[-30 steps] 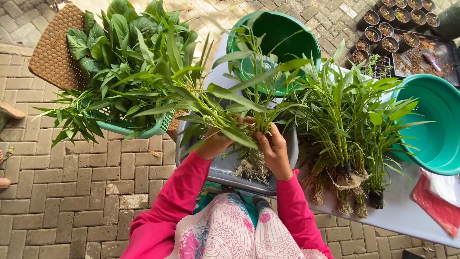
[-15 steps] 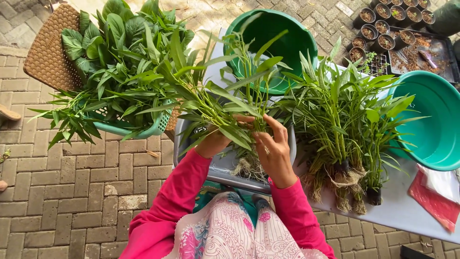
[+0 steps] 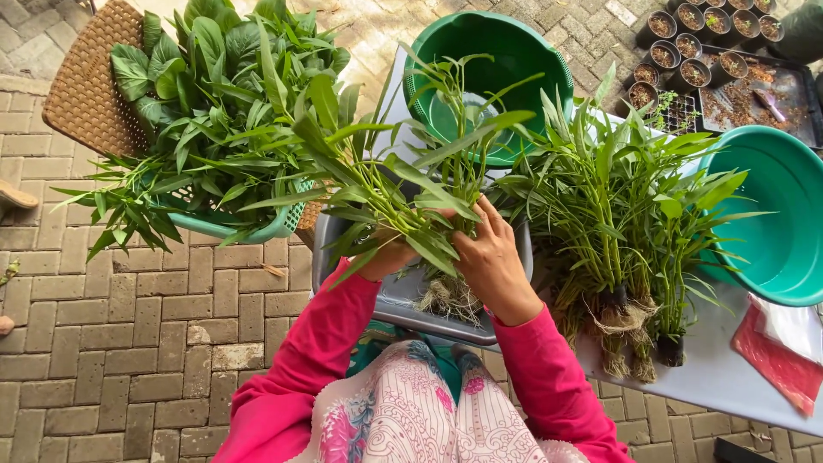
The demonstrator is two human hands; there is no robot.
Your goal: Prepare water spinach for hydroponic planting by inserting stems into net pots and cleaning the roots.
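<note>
Nearest the camera, 2 pink sleeves (image 3: 317,351) are reaching forward over a lap in pink patterned cloth. The left hand (image 3: 387,255) is closing around the stems of a bunch of long-leaved greens (image 3: 410,184), and the right hand (image 3: 490,264) is curling its fingers over the same bunch from the other side, so both hands are gripping it together. The bunch is leaning up and away from the person, its pale tangled roots (image 3: 450,300) dangling just below the hands and over a grey tray (image 3: 403,302) that is sitting at the near edge of the white tabletop (image 3: 729,377). To the right of the tray, more rooted green plants (image 3: 621,214) are lying on the tabletop with their root plugs pointing toward the person. Beside them, a red packet (image 3: 776,356) is lying flat. To the left, a light green basket (image 3: 249,225) is resting on a woven wicker seat (image 3: 86,99) and is brimming with broad-leaved greens (image 3: 219,94). Farther back, a deep green bucket (image 3: 506,43) is showing a bare inside. At the right edge, a teal basin (image 3: 784,219) is also showing bare walls. Farthest away, a black tray (image 3: 801,90) is holding loose soil and small black pots (image 3: 686,43) filled with soil.
</note>
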